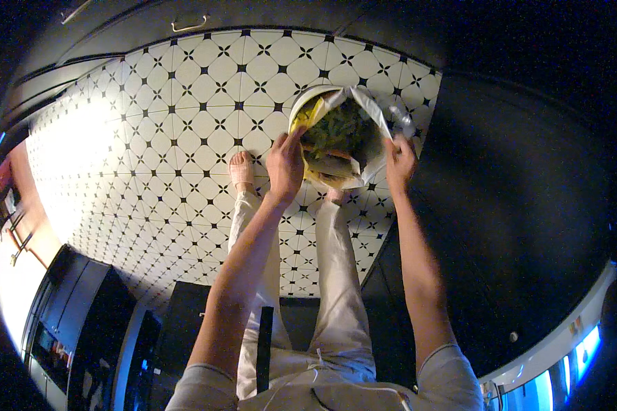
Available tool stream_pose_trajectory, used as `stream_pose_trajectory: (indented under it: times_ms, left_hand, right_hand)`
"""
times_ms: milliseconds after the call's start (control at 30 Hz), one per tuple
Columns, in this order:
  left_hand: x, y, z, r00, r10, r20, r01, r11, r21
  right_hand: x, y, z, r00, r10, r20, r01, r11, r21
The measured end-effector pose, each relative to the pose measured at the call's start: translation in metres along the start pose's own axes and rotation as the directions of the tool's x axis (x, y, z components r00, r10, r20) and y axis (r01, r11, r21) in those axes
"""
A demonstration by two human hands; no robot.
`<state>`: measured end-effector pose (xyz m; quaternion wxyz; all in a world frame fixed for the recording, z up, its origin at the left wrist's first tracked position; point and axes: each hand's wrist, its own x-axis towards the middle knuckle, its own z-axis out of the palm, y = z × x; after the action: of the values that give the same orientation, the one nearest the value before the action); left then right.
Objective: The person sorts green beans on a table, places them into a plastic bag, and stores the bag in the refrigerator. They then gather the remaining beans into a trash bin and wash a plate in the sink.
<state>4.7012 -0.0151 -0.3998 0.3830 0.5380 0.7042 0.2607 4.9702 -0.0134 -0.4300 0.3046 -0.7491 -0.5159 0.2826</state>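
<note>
A round bin with a white rim stands on the tiled floor in front of me, lined with a pale plastic bag. Inside the bag lies dark green leafy matter, with some brownish and whitish scraps nearer me. My left hand pinches the bag's edge on the left, beside a yellow patch of plastic. On the right, my right hand grips the opposite edge, so the mouth of the bag is spread between both hands. The bin's lower part is hidden.
White floor tiles with a black pattern surround the bin. Dark cabinet fronts with a pale handle run along the far edge. A dark surface lies to the right. My left foot is left of the bin; my right foot is partly behind it.
</note>
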Motion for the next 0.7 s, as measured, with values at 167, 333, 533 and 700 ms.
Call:
stream_pose_trajectory:
  times_ms: [167,333,533,700]
  left_hand:
    - [-0.043,-0.002,-0.005,0.964,-0.245,-0.101,0.210,0.939,-0.273]
    - [-0.066,-0.067,0.022,0.874,-0.386,0.295,0.480,0.777,-0.408]
    - [-0.049,-0.055,0.041,0.782,-0.536,0.319,0.602,0.782,-0.162]
    - [-0.053,-0.048,0.052,0.635,-0.610,0.474,0.766,0.418,-0.488]
  right_hand:
    - [-0.029,0.066,-0.050,0.931,0.335,0.147,-0.335,0.942,-0.023]
    - [-0.015,0.009,-0.048,0.970,-0.177,0.166,0.211,0.953,-0.215]
    - [-0.022,0.022,-0.030,0.912,0.372,0.175,-0.388,0.919,0.069]
    - [-0.020,0.015,-0.021,0.680,0.640,0.357,-0.715,0.688,0.129]
